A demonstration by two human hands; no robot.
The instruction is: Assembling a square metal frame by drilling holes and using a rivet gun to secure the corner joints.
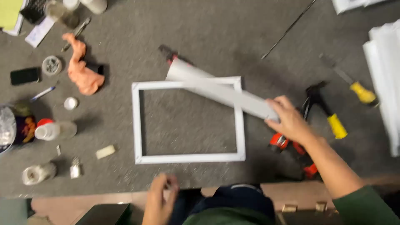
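The right hand (289,121) grips a light, stiff white strip (221,89) by its 4 o'clock end, across the white frame (136,125); the left hand (160,200) is loosely curled, contents unclear.

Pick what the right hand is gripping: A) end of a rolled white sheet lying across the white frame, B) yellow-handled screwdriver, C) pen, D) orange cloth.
A: the right hand grips one end of the rolled white sheet, which lies diagonally over the white frame's upper right corner; the yellow-handled screwdriver and orange cloth lie untouched.

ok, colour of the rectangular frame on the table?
White. The frame lies flat on the grey table, clearest in the head view.
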